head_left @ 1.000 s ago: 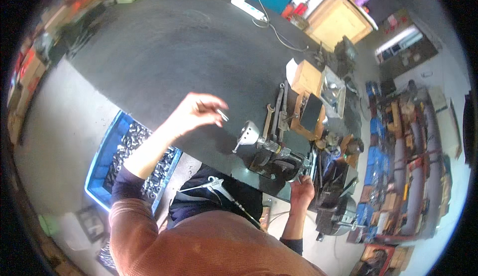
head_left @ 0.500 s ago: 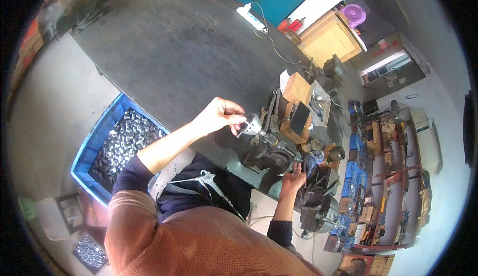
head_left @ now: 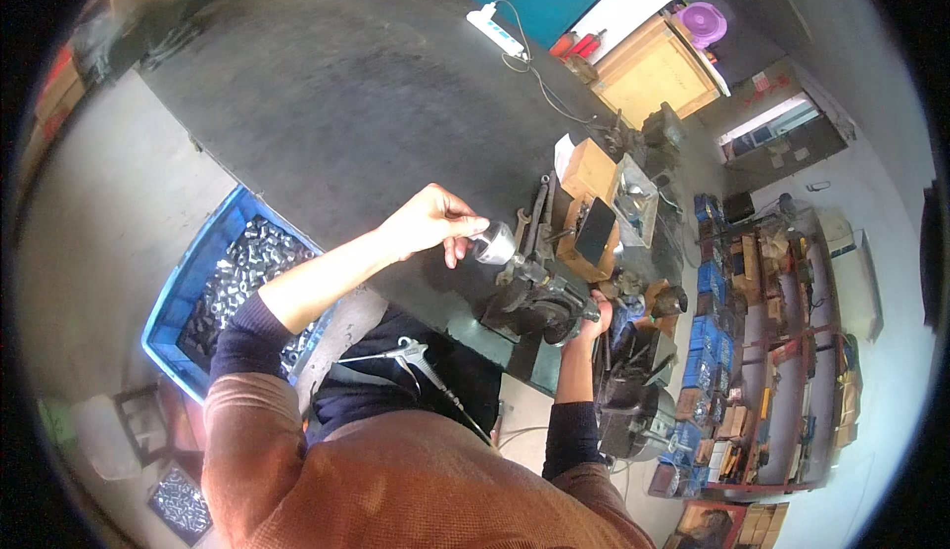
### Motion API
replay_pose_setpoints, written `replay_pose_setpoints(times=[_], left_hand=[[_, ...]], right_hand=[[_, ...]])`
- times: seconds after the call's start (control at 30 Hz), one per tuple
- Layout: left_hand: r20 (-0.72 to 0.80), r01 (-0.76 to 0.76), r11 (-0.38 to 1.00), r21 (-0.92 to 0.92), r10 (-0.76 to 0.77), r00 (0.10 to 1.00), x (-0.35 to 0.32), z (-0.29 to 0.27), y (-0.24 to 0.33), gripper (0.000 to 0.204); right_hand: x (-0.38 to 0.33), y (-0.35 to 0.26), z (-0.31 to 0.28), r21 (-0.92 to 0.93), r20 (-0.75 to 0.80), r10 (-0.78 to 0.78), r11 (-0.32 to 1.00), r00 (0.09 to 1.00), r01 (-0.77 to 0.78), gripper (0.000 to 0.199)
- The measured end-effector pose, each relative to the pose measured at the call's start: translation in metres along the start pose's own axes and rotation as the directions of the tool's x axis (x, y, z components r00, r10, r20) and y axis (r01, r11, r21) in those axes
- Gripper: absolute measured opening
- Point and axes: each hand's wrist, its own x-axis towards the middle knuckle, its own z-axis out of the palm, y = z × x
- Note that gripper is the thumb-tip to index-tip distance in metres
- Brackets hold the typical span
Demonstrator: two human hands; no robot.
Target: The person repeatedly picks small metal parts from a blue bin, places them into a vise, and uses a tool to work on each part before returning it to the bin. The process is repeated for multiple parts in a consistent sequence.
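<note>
My left hand (head_left: 440, 224) is at the silver conical chuck (head_left: 494, 243) of a dark bench-mounted spindle fixture (head_left: 544, 301). Its thumb and forefinger are closed at the chuck's front face; whatever lies between them is too small to make out. My right hand (head_left: 591, 323) wraps round the fixture's far right end, its fingers partly hidden behind the metal. Close beside my left forearm stands a blue crate (head_left: 170, 323) holding many small shiny metal fittings (head_left: 247, 277). An air blow gun (head_left: 408, 354) lies across my dark-clad lap.
Wrenches (head_left: 539, 214) and a wooden box (head_left: 584, 252) with a dark flat object (head_left: 595, 230) lie behind the fixture. A bench vise (head_left: 633, 410) sits at right. A white power strip (head_left: 497, 34) rests on the dark tabletop (head_left: 346, 103). Shelves (head_left: 767, 381) line the right wall.
My right hand has moved slightly up and closed round the fixture's end. My left hand has shifted a little at the chuck, which now looks turned.
</note>
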Motion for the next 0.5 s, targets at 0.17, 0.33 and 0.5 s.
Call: replay_pose_setpoints(times=[0.17, 0.33, 0.5], left_hand=[[0.048, -0.050, 0.997, -0.053, 0.053, 0.997, 0.002, -0.002, -0.004, 0.017], [0.130, -0.194, 0.979, -0.057, 0.200, 0.971, 0.009, -0.005, -0.011, 0.022], [0.123, -0.253, 0.964, 0.084, 0.242, 0.962, 0.009, -0.007, -0.010, 0.022]], right_hand=[[-0.019, -0.001, -0.001, -0.086, -0.030, -0.035, 0.996, 0.999, 0.032, 0.017], [-0.050, 0.007, -0.027, 0.136, 0.048, 0.031, 0.990, 0.998, -0.037, 0.014], [-0.105, -0.040, -0.046, 0.100, 0.235, -0.004, 0.995, 0.972, -0.020, 0.013]])
